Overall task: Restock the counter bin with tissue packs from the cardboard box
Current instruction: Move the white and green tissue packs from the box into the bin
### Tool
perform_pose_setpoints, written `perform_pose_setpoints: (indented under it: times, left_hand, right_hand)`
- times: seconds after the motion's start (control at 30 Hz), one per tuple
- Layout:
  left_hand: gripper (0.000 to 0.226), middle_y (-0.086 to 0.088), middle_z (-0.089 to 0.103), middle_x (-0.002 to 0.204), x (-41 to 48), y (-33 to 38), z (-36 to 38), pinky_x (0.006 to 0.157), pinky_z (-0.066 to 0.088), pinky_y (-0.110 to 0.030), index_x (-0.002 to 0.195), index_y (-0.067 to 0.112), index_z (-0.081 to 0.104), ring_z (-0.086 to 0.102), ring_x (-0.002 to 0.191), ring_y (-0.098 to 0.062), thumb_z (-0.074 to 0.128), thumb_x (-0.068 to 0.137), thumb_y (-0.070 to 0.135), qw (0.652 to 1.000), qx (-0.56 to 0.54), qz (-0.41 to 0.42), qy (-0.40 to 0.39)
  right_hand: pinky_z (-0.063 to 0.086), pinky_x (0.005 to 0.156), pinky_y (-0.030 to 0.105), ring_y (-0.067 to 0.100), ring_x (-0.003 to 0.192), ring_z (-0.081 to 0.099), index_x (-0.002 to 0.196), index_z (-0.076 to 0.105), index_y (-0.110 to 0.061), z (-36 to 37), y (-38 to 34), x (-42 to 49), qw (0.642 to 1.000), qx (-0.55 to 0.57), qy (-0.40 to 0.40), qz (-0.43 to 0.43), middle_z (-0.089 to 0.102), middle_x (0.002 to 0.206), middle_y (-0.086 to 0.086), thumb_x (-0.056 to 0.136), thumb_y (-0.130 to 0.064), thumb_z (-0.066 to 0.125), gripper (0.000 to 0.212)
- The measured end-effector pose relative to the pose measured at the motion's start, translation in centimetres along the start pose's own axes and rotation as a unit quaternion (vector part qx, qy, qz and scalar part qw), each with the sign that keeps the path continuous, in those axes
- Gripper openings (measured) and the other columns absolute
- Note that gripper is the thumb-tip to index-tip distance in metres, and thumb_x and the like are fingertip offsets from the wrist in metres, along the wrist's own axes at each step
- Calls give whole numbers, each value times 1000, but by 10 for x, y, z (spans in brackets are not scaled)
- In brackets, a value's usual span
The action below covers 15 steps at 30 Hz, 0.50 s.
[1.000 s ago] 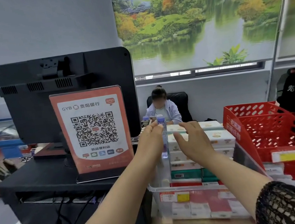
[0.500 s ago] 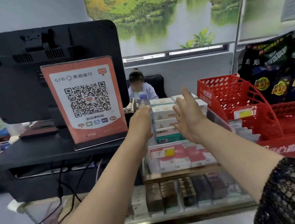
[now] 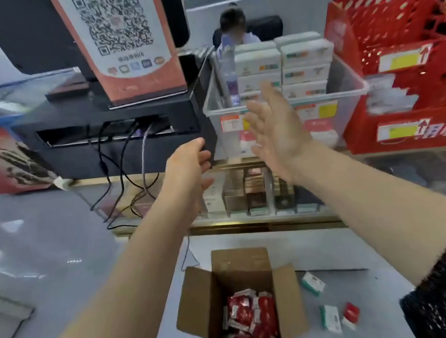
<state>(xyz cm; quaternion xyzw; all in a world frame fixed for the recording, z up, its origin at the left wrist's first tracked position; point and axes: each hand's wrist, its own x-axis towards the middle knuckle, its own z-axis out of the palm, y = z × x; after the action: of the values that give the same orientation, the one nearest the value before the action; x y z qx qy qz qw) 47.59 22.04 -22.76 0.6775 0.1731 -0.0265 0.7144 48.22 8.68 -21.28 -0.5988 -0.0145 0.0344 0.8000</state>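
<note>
A clear plastic counter bin (image 3: 352, 88) stands on the glass counter, stacked with white and green tissue packs (image 3: 306, 54). On the floor below sits an open cardboard box (image 3: 201, 300) holding several red tissue packs (image 3: 251, 314). My left hand (image 3: 188, 167) hovers in front of the counter, fingers loosely curled, holding nothing. My right hand (image 3: 276, 128) is in front of the bin with fingers spread and empty. Neither hand touches the bin.
A black monitor stand (image 3: 97, 119) with a QR code sign (image 3: 122, 43) is left of the bin. Red baskets (image 3: 396, 35) stand to its right. Loose packs (image 3: 330, 318) lie on the floor beside the box. A person sits behind the counter (image 3: 232, 27).
Both hands have pulled back from the stacked packs in the bin. The view has tilted down, bringing the cardboard box on the floor into sight.
</note>
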Motion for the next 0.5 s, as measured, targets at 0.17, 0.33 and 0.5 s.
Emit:
perform_pose_setpoints:
  times: [0.17, 0.33, 0.5]
  left_hand:
    - [14, -2, 61, 97, -7, -93, -25, 85, 47, -36, 91, 20, 62, 56, 92, -17, 53, 94, 30, 997, 36, -51, 50]
    - [17, -3, 61, 95, 19, -213, -38, 65, 42, -27, 94, 18, 61, 54, 81, -13, 46, 97, 26, 982, 101, -145, 64]
    - [27, -2, 46, 60, 70, -328, -44, 51, 34, -26, 70, 13, 52, 43, 55, -16, 48, 95, 21, 961, 114, -244, 68]
  right_hand:
    - [8, 115, 44, 13, 143, 17, 150, 20, -25, -24, 83, -29, 995, 5, -37, 94, 19, 157, -5, 96, -57, 18, 63]
    - [15, 114, 42, 12, 140, 25, 142, 38, -25, -55, 212, -51, 978, -17, -18, 209, 35, 150, -7, 93, -60, 24, 62]
    - [18, 113, 39, 7, 130, 33, 132, 49, -31, -81, 341, -57, 958, -33, 15, 286, 42, 144, -8, 90, -62, 28, 56]
